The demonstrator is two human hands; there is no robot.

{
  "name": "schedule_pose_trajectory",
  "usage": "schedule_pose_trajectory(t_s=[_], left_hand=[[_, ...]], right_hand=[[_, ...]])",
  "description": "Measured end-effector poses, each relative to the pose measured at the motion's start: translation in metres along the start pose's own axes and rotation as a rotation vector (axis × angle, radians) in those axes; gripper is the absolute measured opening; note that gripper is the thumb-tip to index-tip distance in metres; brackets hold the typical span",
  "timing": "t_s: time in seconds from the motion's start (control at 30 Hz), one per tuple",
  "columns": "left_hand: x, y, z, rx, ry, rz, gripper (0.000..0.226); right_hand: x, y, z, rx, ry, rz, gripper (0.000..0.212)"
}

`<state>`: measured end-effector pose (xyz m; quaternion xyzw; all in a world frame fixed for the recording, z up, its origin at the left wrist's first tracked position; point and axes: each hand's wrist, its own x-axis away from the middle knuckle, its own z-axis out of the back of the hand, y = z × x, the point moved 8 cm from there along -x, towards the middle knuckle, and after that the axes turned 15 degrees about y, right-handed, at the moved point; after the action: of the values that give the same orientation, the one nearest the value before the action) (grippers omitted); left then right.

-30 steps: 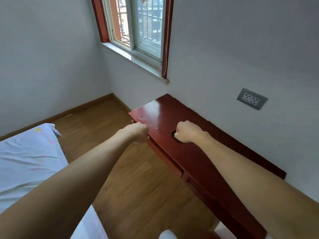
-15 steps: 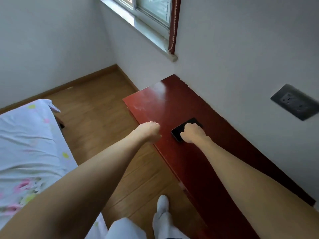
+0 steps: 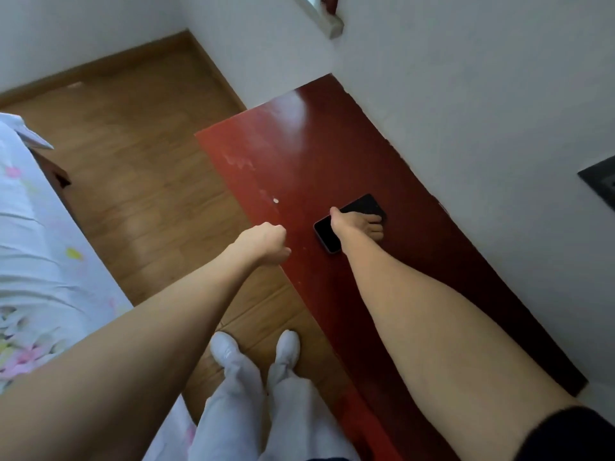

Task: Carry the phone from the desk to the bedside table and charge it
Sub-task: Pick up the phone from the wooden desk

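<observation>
A black phone [image 3: 327, 235] lies flat, screen up, on the dark red wooden desk [image 3: 299, 154], near its middle. My right hand [image 3: 358, 224] rests across the phone. The thumb is on the phone's near long edge and the fingers curl over the far edge, hiding the middle of the phone. My left hand [image 3: 265, 242] is a closed fist at the desk's front edge, left of the phone, with nothing in it. No charger or bedside table is in view.
The desk stands against a white wall with a dark wall socket [image 3: 599, 181] at the right. A bed with a flowered sheet [image 3: 36, 261] fills the left side. Wooden floor [image 3: 143, 181] lies between bed and desk, with my feet [image 3: 256, 354] below.
The view has tilted down and moved closer to the desk. My right hand has opened from a fist beside the phone and spread over it, thumb and fingers on opposite edges. My left fist stays at the desk edge.
</observation>
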<state>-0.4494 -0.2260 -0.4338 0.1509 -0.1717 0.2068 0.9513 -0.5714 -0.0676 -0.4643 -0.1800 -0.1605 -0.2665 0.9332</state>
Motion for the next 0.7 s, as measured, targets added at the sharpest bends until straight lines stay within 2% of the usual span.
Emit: schedule_pose_trajectory(t_s=[0.1, 0.37, 0.5, 0.7], left_hand=[[0.000, -0.009, -0.011, 0.039, -0.026, 0.028, 0.034], [-0.002, -0.047, 0.000, 0.211, -0.062, 0.148, 0.030], [-0.001, -0.061, 0.018, 0.220, -0.043, 0.157, 0.023], [0.000, -0.087, 0.055, 0.189, -0.017, 0.148, 0.033]], right_hand=[[0.004, -0.009, -0.013, 0.042, 0.058, 0.003, 0.119], [0.005, -0.012, -0.021, 0.128, 0.178, 0.080, 0.121], [0.005, -0.016, -0.014, 0.113, 0.153, 0.074, 0.125], [0.019, -0.024, -0.017, 0.000, 0.016, 0.007, 0.119]])
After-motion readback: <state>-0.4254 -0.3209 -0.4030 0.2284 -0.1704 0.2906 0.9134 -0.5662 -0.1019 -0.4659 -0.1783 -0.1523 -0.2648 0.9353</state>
